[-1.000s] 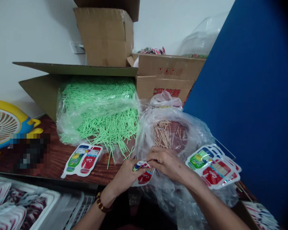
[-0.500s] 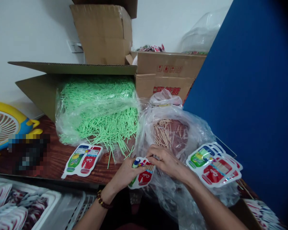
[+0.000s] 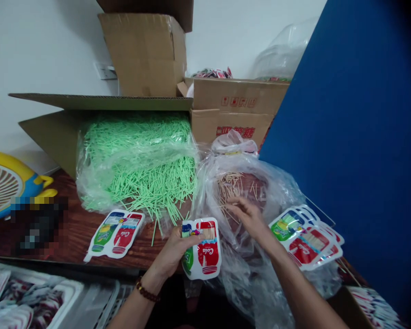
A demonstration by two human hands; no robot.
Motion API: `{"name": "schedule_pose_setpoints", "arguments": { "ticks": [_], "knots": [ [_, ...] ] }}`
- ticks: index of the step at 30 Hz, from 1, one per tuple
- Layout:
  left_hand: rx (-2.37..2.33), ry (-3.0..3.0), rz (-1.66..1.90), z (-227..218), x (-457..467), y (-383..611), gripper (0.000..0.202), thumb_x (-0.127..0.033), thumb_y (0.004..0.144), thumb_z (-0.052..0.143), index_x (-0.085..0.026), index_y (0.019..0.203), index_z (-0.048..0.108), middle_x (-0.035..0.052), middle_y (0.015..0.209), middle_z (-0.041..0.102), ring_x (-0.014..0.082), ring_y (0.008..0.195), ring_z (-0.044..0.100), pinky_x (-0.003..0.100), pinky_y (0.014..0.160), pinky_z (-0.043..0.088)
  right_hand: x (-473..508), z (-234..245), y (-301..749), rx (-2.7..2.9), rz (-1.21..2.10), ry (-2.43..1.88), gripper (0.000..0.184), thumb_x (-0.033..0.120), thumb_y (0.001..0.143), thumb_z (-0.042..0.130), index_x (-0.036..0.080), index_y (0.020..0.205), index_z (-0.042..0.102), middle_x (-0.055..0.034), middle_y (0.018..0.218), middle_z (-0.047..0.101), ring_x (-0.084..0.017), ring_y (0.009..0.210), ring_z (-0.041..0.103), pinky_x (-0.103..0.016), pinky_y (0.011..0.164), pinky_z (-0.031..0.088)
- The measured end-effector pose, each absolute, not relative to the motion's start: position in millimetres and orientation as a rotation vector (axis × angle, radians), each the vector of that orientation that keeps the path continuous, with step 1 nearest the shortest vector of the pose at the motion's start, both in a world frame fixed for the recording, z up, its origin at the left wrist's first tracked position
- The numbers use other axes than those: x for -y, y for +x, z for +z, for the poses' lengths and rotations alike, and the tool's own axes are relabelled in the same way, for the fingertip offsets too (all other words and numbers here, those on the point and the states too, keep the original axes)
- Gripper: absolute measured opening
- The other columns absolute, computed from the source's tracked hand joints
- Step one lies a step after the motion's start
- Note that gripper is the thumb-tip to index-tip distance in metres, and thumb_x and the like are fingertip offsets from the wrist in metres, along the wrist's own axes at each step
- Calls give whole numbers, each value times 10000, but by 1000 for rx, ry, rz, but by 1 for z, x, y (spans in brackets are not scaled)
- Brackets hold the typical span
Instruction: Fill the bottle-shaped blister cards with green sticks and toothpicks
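My left hand (image 3: 177,250) grips a soda-bottle-shaped candy packet (image 3: 209,260), its thumb laid across the front. One half of the packet is red with "Cola" on it, the other green, and thin brown sticks show through its window. Over the plastic bag (image 3: 210,183), my right hand (image 3: 248,217) reaches toward the loose brown sticks (image 3: 230,185), fingers apart and seemingly holding nothing. A stack of similar packets (image 3: 310,244) lies by my right forearm. To the left, another packet (image 3: 123,233) rests on the table.
Green sticks (image 3: 150,178) spill from a lined cardboard box (image 3: 48,137). A second box (image 3: 238,98) stands behind the bag. A blue panel (image 3: 335,137) bounds the right side. At left are a yellow-and-blue fan-like object (image 3: 30,176) and, lower, a white tray (image 3: 73,297) of packets.
My right hand has left the packet and moved up and right to the brown sticks. The packet in my left hand now shows more of its front and sticks inside its window.
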State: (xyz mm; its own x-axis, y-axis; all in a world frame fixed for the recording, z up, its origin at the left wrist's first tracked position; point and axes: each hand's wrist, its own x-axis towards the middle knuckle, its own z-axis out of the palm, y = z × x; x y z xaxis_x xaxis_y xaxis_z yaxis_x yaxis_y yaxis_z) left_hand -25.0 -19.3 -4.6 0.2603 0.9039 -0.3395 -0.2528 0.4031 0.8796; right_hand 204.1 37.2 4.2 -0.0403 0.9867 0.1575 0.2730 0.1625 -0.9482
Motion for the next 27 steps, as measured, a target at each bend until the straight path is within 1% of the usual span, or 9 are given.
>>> {"name": "schedule_pose_setpoints", "arguments": {
  "ticks": [2, 4, 5, 7, 9, 14, 18, 22, 27],
  "knots": [
    [-993, 795, 944, -5, 19, -23, 201, -245, 690, 782, -130, 848, 731, 51, 773, 764, 166, 652, 677, 245, 632, 521, -21, 2, 194, 1586, 1175, -1202, 235, 347, 800, 638, 197, 979, 655, -25, 920, 668, -174, 812, 591, -285, 721, 442],
    [-973, 806, 962, -4, 19, -22, 199, -232, 699, 776, -129, 862, 729, 53, 774, 762, 164, 656, 675, 243, 637, 517, -4, -1, 181, 1535, 1469, -1074, 250, 340, 783, 661, 191, 982, 643, -20, 889, 676, -172, 791, 605, -289, 713, 457],
    [-959, 812, 965, -4, 19, -21, 197, -231, 703, 773, -126, 863, 728, 55, 769, 761, 164, 656, 673, 245, 638, 517, 2, -3, 175, 1468, 1582, -1019, 255, 336, 766, 679, 184, 968, 639, -18, 873, 679, -174, 789, 612, -297, 722, 464],
    [-940, 820, 955, -4, 18, -22, 199, -231, 698, 778, -126, 859, 726, 53, 759, 757, 160, 655, 669, 245, 640, 519, 9, -8, 165, 1331, 1685, -977, 244, 321, 733, 709, 170, 910, 635, -13, 837, 678, -176, 782, 618, -307, 737, 470],
    [-936, 839, 933, -3, 18, -23, 222, -231, 675, 796, -128, 858, 723, 48, 758, 754, 157, 660, 665, 242, 641, 520, 12, -13, 159, 1252, 1693, -982, 229, 300, 715, 725, 163, 870, 629, -6, 808, 671, -169, 752, 615, -307, 730, 470],
    [-996, 879, 939, -2, 17, -26, 228, -254, 642, 817, -112, 790, 716, 47, 707, 737, 157, 622, 654, 237, 614, 512, 13, -16, 156, 1273, 1599, -979, 169, 293, 752, 696, 158, 827, 627, -1, 796, 656, -149, 719, 590, -272, 678, 455],
    [-1015, 832, 991, 1, 19, -22, 229, -270, 647, 811, -114, 783, 711, 54, 689, 734, 170, 608, 658, 247, 600, 514, 14, -15, 156, 1258, 1562, -971, 192, 313, 738, 722, 156, 772, 617, 8, 752, 639, -135, 691, 571, -250, 652, 436],
    [-984, 859, 953, 4, 17, -20, 263, -284, 630, 823, -116, 798, 711, 60, 720, 746, 170, 620, 666, 252, 621, 525, 14, -13, 155, 1176, 1603, -923, 234, 342, 719, 739, 160, 792, 613, 5, 754, 644, -144, 706, 583, -261, 674, 446],
    [-992, 953, 935, 6, 16, -18, 244, -284, 639, 812, -112, 782, 712, 51, 700, 741, 158, 595, 654, 234, 578, 511, 20, -8, 155, 1160, 1622, -869, 224, 336, 749, 721, 168, 828, 595, 8, 772, 632, -133, 707, 574, -258, 684, 438]
  ]
}}
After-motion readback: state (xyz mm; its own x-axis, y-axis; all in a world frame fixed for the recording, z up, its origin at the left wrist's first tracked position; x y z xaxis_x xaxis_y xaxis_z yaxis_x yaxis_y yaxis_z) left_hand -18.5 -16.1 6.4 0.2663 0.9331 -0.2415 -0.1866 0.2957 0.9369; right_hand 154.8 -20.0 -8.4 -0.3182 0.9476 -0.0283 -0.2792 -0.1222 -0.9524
